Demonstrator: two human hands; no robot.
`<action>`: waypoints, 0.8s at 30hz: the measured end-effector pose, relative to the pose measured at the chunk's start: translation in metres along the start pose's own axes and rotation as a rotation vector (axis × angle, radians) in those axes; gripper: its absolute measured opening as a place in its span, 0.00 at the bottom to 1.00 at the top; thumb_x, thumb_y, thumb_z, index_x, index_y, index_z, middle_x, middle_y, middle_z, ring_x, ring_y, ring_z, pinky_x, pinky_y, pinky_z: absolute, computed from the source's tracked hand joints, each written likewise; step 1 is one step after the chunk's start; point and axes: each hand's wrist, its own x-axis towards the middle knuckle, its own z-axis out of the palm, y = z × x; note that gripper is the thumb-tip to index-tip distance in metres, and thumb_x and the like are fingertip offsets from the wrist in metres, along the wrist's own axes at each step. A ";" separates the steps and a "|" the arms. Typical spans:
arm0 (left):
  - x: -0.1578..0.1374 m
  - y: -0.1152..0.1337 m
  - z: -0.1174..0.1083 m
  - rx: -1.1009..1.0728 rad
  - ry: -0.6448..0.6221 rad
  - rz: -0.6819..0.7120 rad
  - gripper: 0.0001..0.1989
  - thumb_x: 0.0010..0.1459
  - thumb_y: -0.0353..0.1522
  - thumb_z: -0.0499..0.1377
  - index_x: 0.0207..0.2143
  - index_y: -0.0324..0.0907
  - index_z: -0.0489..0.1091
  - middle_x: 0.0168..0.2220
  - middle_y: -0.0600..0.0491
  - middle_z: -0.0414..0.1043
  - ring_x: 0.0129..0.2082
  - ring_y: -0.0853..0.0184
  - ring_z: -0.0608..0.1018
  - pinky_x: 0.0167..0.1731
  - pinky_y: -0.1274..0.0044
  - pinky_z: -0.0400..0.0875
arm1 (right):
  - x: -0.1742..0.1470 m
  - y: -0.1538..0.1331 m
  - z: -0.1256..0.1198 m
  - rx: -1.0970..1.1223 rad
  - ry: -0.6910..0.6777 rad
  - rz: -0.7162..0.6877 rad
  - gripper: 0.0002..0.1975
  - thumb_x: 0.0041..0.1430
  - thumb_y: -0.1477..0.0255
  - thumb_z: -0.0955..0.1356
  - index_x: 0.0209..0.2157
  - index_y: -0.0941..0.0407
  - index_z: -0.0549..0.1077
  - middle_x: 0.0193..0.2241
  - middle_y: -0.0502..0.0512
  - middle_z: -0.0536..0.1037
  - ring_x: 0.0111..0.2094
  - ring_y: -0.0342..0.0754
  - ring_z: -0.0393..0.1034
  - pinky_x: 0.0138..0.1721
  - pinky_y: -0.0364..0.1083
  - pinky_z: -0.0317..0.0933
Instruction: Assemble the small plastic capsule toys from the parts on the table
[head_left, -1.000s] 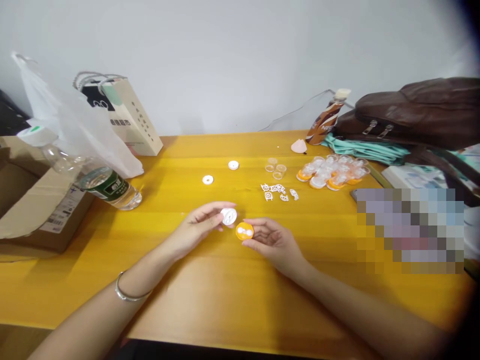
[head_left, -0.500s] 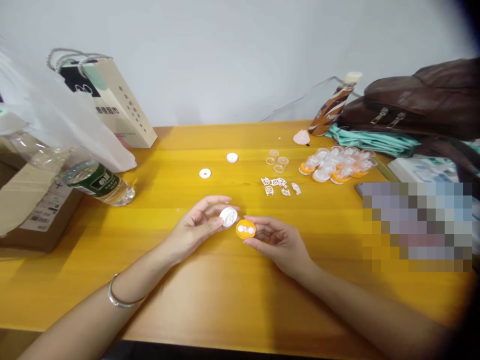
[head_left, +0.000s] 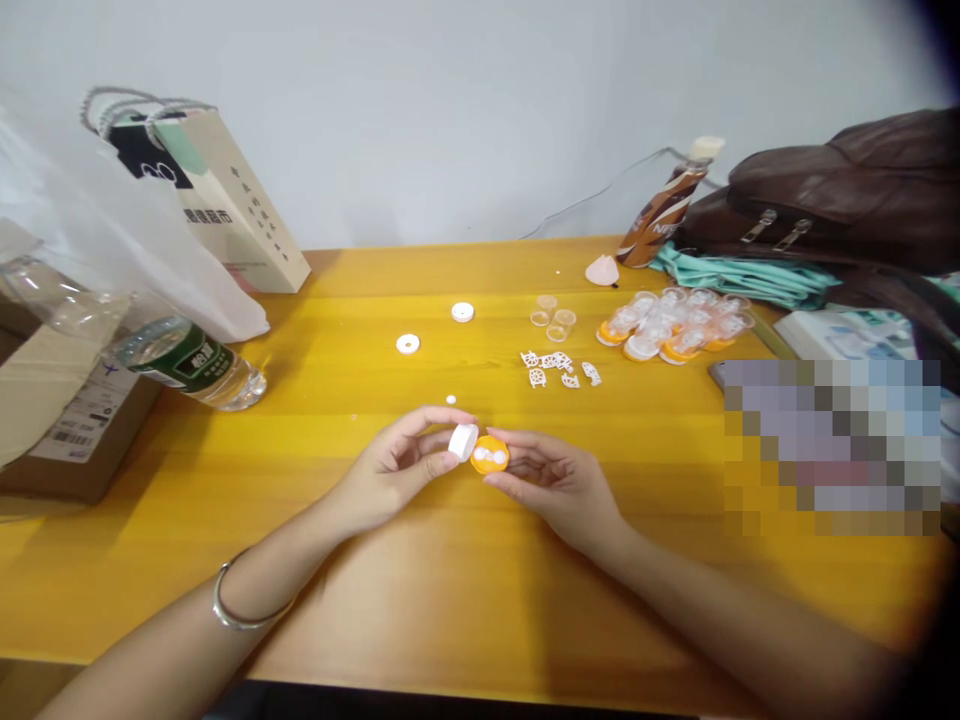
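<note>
Between thumb and fingers, my left hand (head_left: 405, 462) grips a round white plastic cap (head_left: 463, 442), tilted toward the other hand. An orange round cap (head_left: 490, 455) with small white discs inside is pinched in my right hand (head_left: 559, 482), its open face toward me. The two caps are side by side, almost touching. Just beyond my left hand lies a tiny white disc (head_left: 451, 399). Farther back are two white rings, a near one (head_left: 407, 344) and a far one (head_left: 463, 312). Several small white lattice pieces (head_left: 556, 361) lie beyond my right hand.
Two clear cups (head_left: 561, 325) and a cluster of clear-topped orange and white pieces (head_left: 675, 325) sit at back right. A brown bottle (head_left: 660, 215) and a bag (head_left: 840, 200) stand behind. Left are a water bottle (head_left: 191, 360), a carton (head_left: 82, 430) and a paper bag (head_left: 240, 210).
My left hand has moved slightly right and turned the white cap from face-on to edge-on, closer to the orange cap. The tiny white disc beyond the fingers now shows clearly.
</note>
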 end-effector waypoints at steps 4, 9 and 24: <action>0.000 -0.001 0.002 0.037 -0.012 0.016 0.14 0.58 0.25 0.55 0.48 0.41 0.65 0.46 0.48 0.70 0.47 0.68 0.73 0.48 0.76 0.67 | 0.000 0.001 0.000 -0.013 -0.003 -0.009 0.17 0.44 0.75 0.73 0.39 0.51 0.75 0.32 0.49 0.80 0.33 0.43 0.75 0.41 0.45 0.70; -0.001 0.000 0.002 0.067 -0.022 0.037 0.15 0.58 0.24 0.54 0.48 0.42 0.65 0.47 0.49 0.69 0.48 0.70 0.73 0.49 0.79 0.67 | 0.000 0.001 0.000 -0.021 -0.019 -0.002 0.18 0.44 0.74 0.73 0.40 0.51 0.75 0.33 0.49 0.80 0.34 0.44 0.75 0.42 0.47 0.70; -0.008 -0.004 0.004 0.510 -0.043 0.155 0.18 0.59 0.26 0.53 0.52 0.44 0.61 0.49 0.46 0.64 0.50 0.65 0.70 0.51 0.71 0.66 | 0.000 0.007 0.000 0.012 -0.073 0.004 0.17 0.46 0.74 0.72 0.41 0.51 0.75 0.35 0.49 0.80 0.36 0.44 0.76 0.45 0.47 0.69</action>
